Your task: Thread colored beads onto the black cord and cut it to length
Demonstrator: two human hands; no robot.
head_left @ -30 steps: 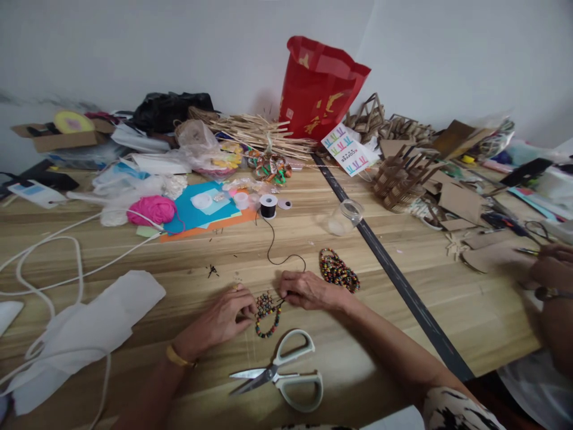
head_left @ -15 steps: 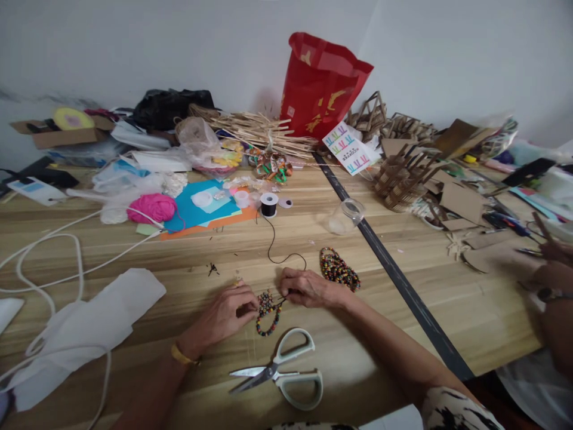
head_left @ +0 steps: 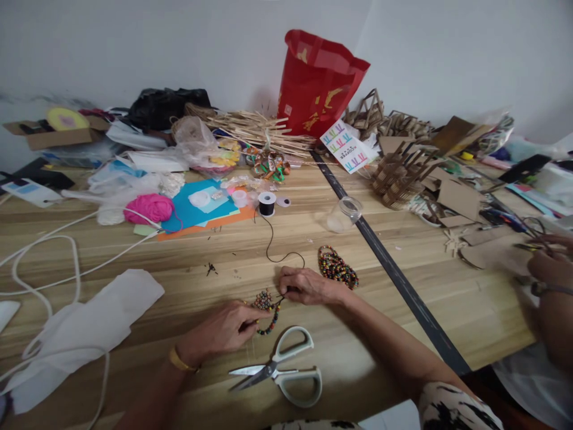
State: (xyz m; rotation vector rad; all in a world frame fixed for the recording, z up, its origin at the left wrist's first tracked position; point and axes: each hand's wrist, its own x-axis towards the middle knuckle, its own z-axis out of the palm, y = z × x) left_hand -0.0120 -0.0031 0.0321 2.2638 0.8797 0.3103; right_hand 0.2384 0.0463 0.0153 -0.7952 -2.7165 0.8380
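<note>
The wood-grained table (head_left: 192, 257) bears the left hand (head_left: 224, 327), index finger outstretched, thumb apart, the right hand (head_left: 308, 285), and pale-handled metal scissors (head_left: 272, 369). Between the hands, partly under that finger, lies round-beaded work (head_left: 263, 298); the right pinches its thin black cord (head_left: 281, 298).

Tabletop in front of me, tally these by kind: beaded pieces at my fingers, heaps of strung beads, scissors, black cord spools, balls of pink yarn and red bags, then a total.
Beaded piece: 1
Heap of strung beads: 1
Scissors: 1
Black cord spool: 1
Pink yarn ball: 1
Red bag: 1
Total: 6
</note>
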